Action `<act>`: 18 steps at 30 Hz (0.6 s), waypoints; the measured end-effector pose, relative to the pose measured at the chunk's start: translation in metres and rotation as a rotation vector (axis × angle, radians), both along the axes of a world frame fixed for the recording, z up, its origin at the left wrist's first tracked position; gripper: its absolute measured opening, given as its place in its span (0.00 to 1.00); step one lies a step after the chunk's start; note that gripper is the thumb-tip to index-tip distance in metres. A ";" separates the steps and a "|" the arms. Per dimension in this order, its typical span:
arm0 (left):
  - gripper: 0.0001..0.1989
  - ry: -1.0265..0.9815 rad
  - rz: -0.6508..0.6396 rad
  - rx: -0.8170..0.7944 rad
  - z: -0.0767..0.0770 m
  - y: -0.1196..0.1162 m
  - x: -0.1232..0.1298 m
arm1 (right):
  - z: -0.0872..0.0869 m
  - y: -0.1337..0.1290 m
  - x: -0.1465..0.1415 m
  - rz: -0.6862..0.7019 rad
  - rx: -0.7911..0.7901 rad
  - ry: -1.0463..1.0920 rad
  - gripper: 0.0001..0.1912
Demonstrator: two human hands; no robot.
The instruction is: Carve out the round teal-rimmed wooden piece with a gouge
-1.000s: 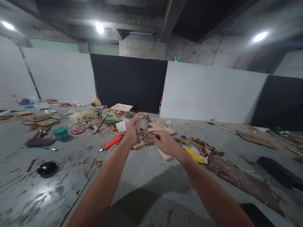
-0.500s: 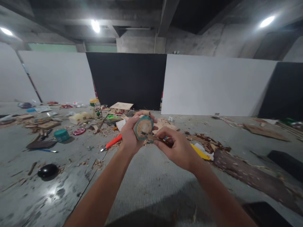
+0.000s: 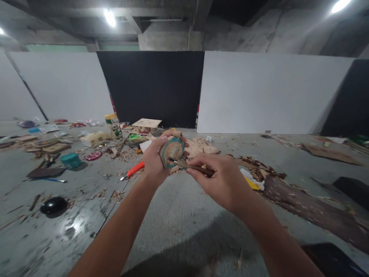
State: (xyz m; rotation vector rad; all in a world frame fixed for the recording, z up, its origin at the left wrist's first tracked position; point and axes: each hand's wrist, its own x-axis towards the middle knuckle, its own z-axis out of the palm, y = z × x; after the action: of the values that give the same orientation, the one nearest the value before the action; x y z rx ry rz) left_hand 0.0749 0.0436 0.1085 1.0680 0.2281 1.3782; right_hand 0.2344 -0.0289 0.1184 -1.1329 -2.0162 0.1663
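My left hand (image 3: 155,158) is wrapped around a rounded wooden piece (image 3: 173,149), its pale face turned towards me and ringed with teal paint. Between the thumb and fingers of my right hand (image 3: 215,175) is a paintbrush (image 3: 197,168) with a brown wooden handle and a metal ferrule. Its dark tip points left and lies against the lower part of the wooden face. The far side of the piece is hidden by my fingers. Below my left wrist, an orange-red utility knife (image 3: 135,169) rests on the floor.
Wood shavings (image 3: 117,195) litter the concrete floor. At left are a teal tub (image 3: 70,161), a red lid (image 3: 93,155), a thin blue brush (image 3: 54,180) and a black rounded object (image 3: 54,206). A bark slab (image 3: 311,209) lies right. White and black panels (image 3: 151,88) stand behind.
The view has tipped down slightly. My left hand has turned the wooden piece a little, and the brush tip has shifted slightly left across its face. Both holds are kept.
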 end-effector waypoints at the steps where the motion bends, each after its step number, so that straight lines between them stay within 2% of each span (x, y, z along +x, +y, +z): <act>1: 0.13 -0.003 -0.003 -0.003 -0.001 0.001 -0.001 | 0.000 0.000 0.000 0.007 0.017 -0.014 0.02; 7: 0.12 0.006 -0.004 -0.023 0.000 0.003 -0.004 | -0.004 0.000 -0.009 -0.008 0.121 -0.076 0.11; 10: 0.13 0.041 0.040 -0.001 0.003 -0.001 -0.007 | -0.007 0.000 -0.017 0.002 0.032 0.029 0.12; 11: 0.13 0.049 0.036 0.009 0.004 -0.003 -0.008 | -0.008 0.000 -0.018 0.023 -0.072 0.107 0.12; 13: 0.14 0.057 0.013 0.055 0.007 -0.007 -0.012 | -0.010 0.002 -0.021 0.105 -0.382 0.347 0.13; 16: 0.15 0.058 -0.027 0.181 0.012 -0.014 -0.019 | -0.016 0.006 -0.022 0.338 -0.860 0.775 0.15; 18: 0.16 0.067 -0.050 0.255 0.013 -0.016 -0.023 | -0.020 0.008 -0.024 0.464 -1.023 0.945 0.15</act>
State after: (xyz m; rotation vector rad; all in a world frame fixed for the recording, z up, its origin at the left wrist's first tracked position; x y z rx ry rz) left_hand 0.0515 0.0276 0.1217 1.3236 0.0739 1.3519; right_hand 0.2108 -0.0207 0.0984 -0.8079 -1.2138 1.7527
